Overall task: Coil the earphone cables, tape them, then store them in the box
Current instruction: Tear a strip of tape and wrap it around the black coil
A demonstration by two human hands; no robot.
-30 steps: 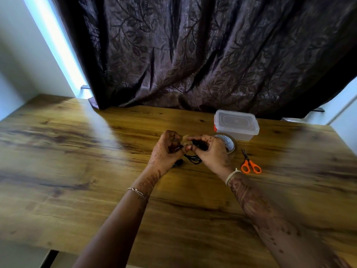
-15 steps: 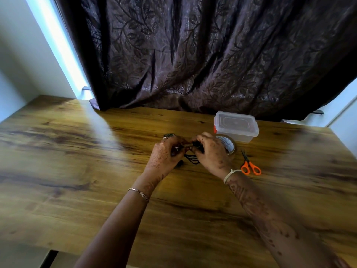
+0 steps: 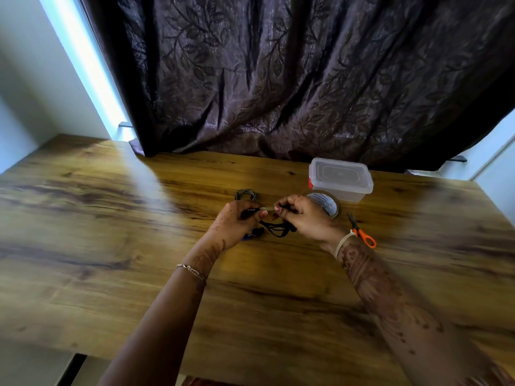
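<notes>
At frame centre, the left hand (image 3: 237,227) and right hand (image 3: 303,221) each pinch the black earphone cable (image 3: 277,231), seemingly light, limp and springy, best gripped across its bundled loops.

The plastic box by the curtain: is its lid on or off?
On. The clear lid sits flat over the box, covering its whole top.

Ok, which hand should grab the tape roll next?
Probably the right hand: the tape roll lies just behind it and the scissors by its wrist, while the left hand, farther off, pinches the earphone cable.
</notes>
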